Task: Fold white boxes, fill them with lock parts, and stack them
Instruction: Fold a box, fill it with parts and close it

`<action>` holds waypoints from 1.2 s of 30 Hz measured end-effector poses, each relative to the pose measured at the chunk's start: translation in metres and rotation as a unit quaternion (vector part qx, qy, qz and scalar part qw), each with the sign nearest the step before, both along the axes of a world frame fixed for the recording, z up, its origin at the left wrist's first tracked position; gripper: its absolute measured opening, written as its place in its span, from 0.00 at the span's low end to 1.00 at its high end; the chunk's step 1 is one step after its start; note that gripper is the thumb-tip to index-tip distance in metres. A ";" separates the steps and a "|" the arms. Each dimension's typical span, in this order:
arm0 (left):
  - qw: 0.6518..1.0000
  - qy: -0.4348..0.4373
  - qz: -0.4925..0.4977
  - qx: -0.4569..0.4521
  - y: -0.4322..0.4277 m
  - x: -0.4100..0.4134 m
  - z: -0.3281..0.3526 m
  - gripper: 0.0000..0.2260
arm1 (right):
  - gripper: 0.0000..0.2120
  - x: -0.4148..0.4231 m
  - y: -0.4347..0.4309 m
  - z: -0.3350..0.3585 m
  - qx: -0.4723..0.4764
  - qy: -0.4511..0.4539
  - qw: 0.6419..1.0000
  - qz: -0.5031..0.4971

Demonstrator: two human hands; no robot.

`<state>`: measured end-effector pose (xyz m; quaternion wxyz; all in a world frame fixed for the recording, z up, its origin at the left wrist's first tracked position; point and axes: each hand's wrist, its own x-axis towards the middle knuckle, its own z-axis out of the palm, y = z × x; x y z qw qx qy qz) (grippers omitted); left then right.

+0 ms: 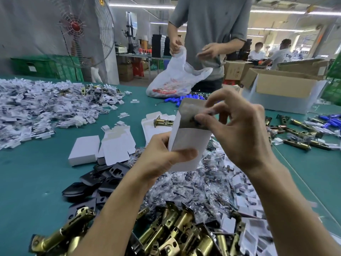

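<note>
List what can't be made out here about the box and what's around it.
All in the head view:
1. Contents of the box: hidden by its own walls.
2. The dark item that the right hand pinches at the box mouth: blurred, partly under fingers; kind unclear.
3. Bottom of the box: covered by the left hand gripping it.
4. Contents of the bag: hidden by its plastic.
5. The latch pile: cut off by the bottom edge.

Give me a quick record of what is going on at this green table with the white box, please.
Left hand: grips the white cardboard box low down
Right hand: pinches a small dark part at the box's open top; blurred
Box flap: raised, not closed
Nearby: closed white box, heap of brass latch bolts, black metal plates on green table
</note>
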<state>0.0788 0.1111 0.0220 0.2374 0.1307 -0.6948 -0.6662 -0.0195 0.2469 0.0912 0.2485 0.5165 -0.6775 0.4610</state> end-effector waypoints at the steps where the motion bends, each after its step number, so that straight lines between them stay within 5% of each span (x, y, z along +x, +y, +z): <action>1: 1.000 -0.003 -0.002 -0.002 0.000 0.000 0.000 0.17 | 0.08 -0.002 -0.001 0.000 0.027 0.013 1.000 0.008; 8: 1.000 -0.014 0.006 -0.001 -0.002 0.001 0.001 0.17 | 0.02 -0.009 0.005 0.008 0.145 -0.050 0.983 0.099; 15: 1.000 -0.026 0.013 -0.005 0.001 0.002 0.001 0.12 | 0.20 -0.008 0.007 0.013 0.343 0.001 0.939 -0.008; 19: 1.000 -0.009 -0.002 0.011 0.003 0.003 0.004 0.12 | 0.09 -0.003 0.010 0.013 0.279 0.049 0.959 0.030; 25: 1.000 -0.014 -0.017 0.013 0.000 0.003 0.004 0.15 | 0.05 -0.003 0.007 0.007 0.125 -0.089 0.984 0.087; 29: 1.000 -0.020 -0.023 0.000 0.001 0.003 0.003 0.14 | 0.01 -0.004 0.004 0.006 0.172 -0.106 0.974 0.099; 33: 0.999 -0.011 -0.042 -0.008 0.003 0.002 0.002 0.11 | 0.16 0.003 0.005 0.003 0.288 -0.033 0.956 0.054; 36: 0.999 -0.007 -0.043 -0.001 0.005 0.002 0.001 0.10 | 0.15 0.003 0.008 0.000 0.307 0.019 0.951 0.027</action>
